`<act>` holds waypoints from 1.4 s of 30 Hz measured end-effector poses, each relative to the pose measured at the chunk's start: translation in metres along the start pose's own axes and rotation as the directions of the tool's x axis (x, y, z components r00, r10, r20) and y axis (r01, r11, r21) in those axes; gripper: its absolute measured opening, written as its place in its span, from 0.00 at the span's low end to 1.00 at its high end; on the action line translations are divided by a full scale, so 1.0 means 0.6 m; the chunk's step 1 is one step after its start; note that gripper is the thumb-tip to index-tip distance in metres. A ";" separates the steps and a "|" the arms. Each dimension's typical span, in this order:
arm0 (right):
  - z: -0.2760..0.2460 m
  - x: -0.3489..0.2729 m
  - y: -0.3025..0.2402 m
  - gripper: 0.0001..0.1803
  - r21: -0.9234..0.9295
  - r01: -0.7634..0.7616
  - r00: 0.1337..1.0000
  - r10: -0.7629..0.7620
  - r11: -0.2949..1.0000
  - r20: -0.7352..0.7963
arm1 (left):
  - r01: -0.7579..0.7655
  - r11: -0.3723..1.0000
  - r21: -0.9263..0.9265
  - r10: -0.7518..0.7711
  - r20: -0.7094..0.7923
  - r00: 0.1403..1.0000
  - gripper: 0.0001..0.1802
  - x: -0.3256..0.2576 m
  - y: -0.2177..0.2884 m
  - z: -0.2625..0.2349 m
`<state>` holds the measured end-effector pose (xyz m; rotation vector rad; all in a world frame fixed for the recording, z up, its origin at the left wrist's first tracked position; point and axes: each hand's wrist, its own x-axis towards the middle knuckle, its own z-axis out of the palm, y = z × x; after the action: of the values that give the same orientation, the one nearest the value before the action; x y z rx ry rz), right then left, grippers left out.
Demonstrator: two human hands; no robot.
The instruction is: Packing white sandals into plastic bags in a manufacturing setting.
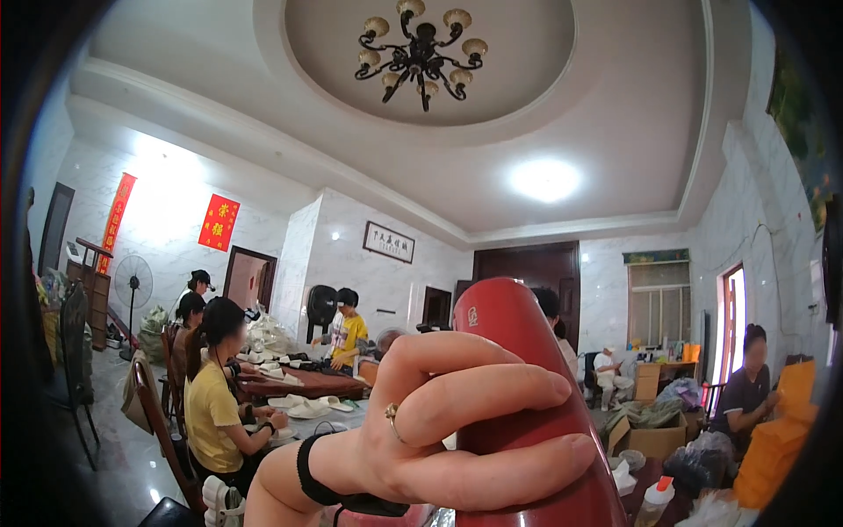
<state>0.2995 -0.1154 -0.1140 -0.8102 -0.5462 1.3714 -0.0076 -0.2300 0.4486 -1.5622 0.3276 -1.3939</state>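
Large in front of me, a glossy red drinking flask [500, 329] tilts away, its rounded end toward the room. My left hand [465, 413] comes in from the lower left and is closed round it, the bent fingers lying over the side that faces me. There is a ring on one finger and a black band on the wrist. The thumb cannot be seen, and the flask's near end runs out of the lower edge. Nothing of my right hand shows.
People sit along a long table [307, 385] with pale shoes at the left; one person wears yellow [213, 413]. An open cardboard box [645, 436], a clear bottle with a red cap [656, 501] and orange bags [773, 457] are at the right, beside a seated person [745, 395].
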 end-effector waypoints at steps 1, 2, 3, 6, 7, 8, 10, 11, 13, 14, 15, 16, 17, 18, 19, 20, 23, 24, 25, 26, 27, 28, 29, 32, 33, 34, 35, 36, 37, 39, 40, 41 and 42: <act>-0.012 0.011 0.000 0.16 -0.022 -0.019 1.000 0.019 1.000 0.001 | 0.021 1.000 0.017 -0.021 0.010 1.000 0.27 -0.011 0.005 -0.007; -0.029 0.032 0.001 0.17 -0.041 0.033 0.997 -0.030 0.999 0.075 | 0.088 0.996 0.011 -0.088 0.026 0.996 0.27 -0.022 0.010 -0.012; -0.031 0.031 0.005 0.17 -0.038 0.084 0.988 -0.078 0.996 0.136 | 0.153 0.988 -0.015 -0.152 0.047 0.987 0.27 -0.034 0.018 -0.009; -0.006 -0.025 0.000 0.18 -0.037 -0.032 0.998 0.030 0.999 -0.049 | 0.248 0.966 -0.072 -0.219 0.285 0.933 0.27 -0.069 0.029 0.019; -0.019 -0.024 0.040 0.18 0.079 0.017 0.997 -0.011 0.997 -0.070 | 0.279 0.941 -0.193 -0.200 0.346 0.916 0.26 -0.085 0.025 0.058; -0.041 0.006 0.030 0.19 0.035 0.019 1.000 -0.019 0.999 0.015 | 0.352 0.931 -0.100 -0.298 0.351 0.888 0.26 -0.114 0.031 0.002; 0.071 -0.075 -0.058 0.19 -0.026 -0.027 0.991 0.023 0.999 -0.135 | 0.624 0.744 -0.240 -0.440 0.526 0.727 0.19 -0.161 0.038 0.024; 0.069 -0.069 -0.071 0.17 -0.057 0.078 0.994 -0.073 0.995 0.077 | 0.689 0.666 -0.287 -0.440 0.594 0.673 0.26 -0.195 0.042 0.015; 0.071 -0.060 -0.065 0.18 -0.025 0.061 0.998 -0.060 0.998 0.022 | 0.815 0.478 -0.328 -0.479 0.680 0.555 0.33 -0.250 0.064 0.041; 0.071 -0.055 -0.060 0.19 0.018 0.098 0.995 -0.099 0.995 0.030 | 0.864 0.378 -0.333 -0.498 0.713 0.493 0.34 -0.274 0.080 0.054; 0.079 -0.046 -0.062 0.21 0.062 0.138 0.988 -0.142 0.989 0.058 | 0.864 0.403 -0.303 -0.492 0.724 0.484 0.34 -0.296 0.091 0.061; 0.085 -0.048 -0.074 0.20 0.032 0.142 0.986 -0.144 0.989 0.090 | 0.876 0.391 -0.284 -0.502 0.732 0.461 0.33 -0.308 0.096 0.067; 0.040 -0.029 -0.034 0.19 -0.084 0.180 0.983 -0.175 0.980 0.061 | 0.885 0.373 -0.280 -0.505 0.739 0.447 0.33 -0.323 0.106 0.073; 0.052 -0.031 -0.043 0.19 0.070 0.064 0.997 -0.066 0.996 0.031 | 0.893 0.377 -0.246 -0.522 0.740 0.425 0.33 -0.339 0.114 0.069; 0.050 -0.031 -0.048 0.19 0.065 0.058 0.997 -0.061 0.996 0.037 | 0.902 0.349 -0.252 -0.515 0.753 0.410 0.33 -0.346 0.119 0.072; 0.043 -0.033 -0.047 0.19 0.057 0.056 0.997 -0.059 0.997 0.046 | 0.901 0.353 -0.253 -0.525 0.743 0.415 0.33 -0.353 0.122 0.076; 0.033 -0.065 -0.033 0.19 0.043 0.049 0.999 -0.048 0.998 -0.003 | 0.895 0.376 -0.241 -0.537 0.730 0.422 0.31 -0.361 0.126 0.070; 0.031 -0.071 -0.033 0.19 0.034 0.054 0.998 -0.054 0.998 -0.012 | 0.883 0.405 -0.237 -0.535 0.722 0.439 0.30 -0.359 0.128 0.067; 0.031 -0.076 -0.034 0.19 0.026 0.061 0.998 -0.060 0.998 -0.018 | 0.880 0.420 -0.224 -0.546 0.712 0.442 0.29 -0.352 0.129 0.063; 0.032 -0.078 -0.036 0.19 0.019 0.069 0.997 -0.068 0.997 -0.022 | 0.880 0.421 -0.220 -0.549 0.710 0.440 0.29 -0.346 0.128 0.060; 0.033 -0.080 -0.036 0.19 0.011 0.073 0.997 -0.073 0.997 -0.023 | 0.860 0.460 -0.221 -0.535 0.704 0.467 0.29 -0.342 0.126 0.055; 0.036 -0.081 -0.036 0.19 0.005 0.078 0.997 -0.078 0.997 -0.022 | 0.837 0.500 -0.221 -0.518 0.698 0.494 0.29 -0.336 0.123 0.051; 0.039 -0.080 -0.038 0.19 -0.001 0.084 0.996 -0.084 0.996 -0.020 | 0.829 0.519 -0.209 -0.525 0.687 0.503 0.29 -0.325 0.123 0.051; 0.045 -0.077 -0.047 0.19 -0.008 0.120 0.993 -0.120 0.993 -0.022 | 0.779 0.575 -0.249 -0.500 0.646 0.576 0.27 -0.302 0.117 0.059; 0.056 -0.068 -0.052 0.19 -0.015 0.140 0.990 -0.140 0.990 -0.006 | 0.766 0.595 -0.241 -0.493 0.644 0.585 0.25 -0.292 0.110 0.049; 0.069 -0.059 -0.058 0.19 -0.019 0.162 0.987 -0.162 0.987 0.010 | 0.754 0.614 -0.232 -0.494 0.633 0.597 0.25 -0.283 0.106 0.040; 0.076 -0.063 -0.063 0.19 -0.014 0.134 0.991 -0.134 0.991 -0.011 | 0.751 0.615 -0.242 -0.495 0.622 0.606 0.21 -0.273 0.104 0.030; 0.082 -0.063 -0.070 0.19 -0.009 0.148 0.989 -0.148 0.989 0.013 | 0.745 0.618 -0.252 -0.492 0.614 0.616 0.18 -0.266 0.101 0.030; 0.085 -0.067 -0.073 0.19 -0.011 0.158 0.987 -0.157 0.987 0.033 | 0.759 0.606 -0.237 -0.501 0.628 0.596 0.18 -0.254 0.100 0.028; 0.061 -0.058 -0.055 0.20 -0.002 0.171 0.983 -0.171 0.985 0.072 | 0.705 0.678 -0.207 -0.482 0.599 0.640 0.18 -0.237 0.094 0.030; 0.053 -0.058 -0.050 0.20 0.002 0.176 0.981 -0.175 0.984 0.086 | 0.666 0.721 -0.193 -0.464 0.579 0.670 0.19 -0.231 0.093 0.033; 0.048 -0.056 -0.047 0.20 0.009 0.152 0.987 -0.152 0.988 0.052 | 0.676 0.718 -0.169 -0.487 0.572 0.660 0.20 -0.221 0.094 0.034; 0.047 -0.058 -0.050 0.20 0.016 0.128 0.992 -0.128 0.992 0.016 | 0.668 0.726 -0.163 -0.484 0.569 0.665 0.20 -0.214 0.096 0.035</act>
<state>0.2919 -0.1445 -0.0693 -0.7393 -0.5906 1.2643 -0.0064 -0.1533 0.3286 -2.4221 -0.2998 -1.3745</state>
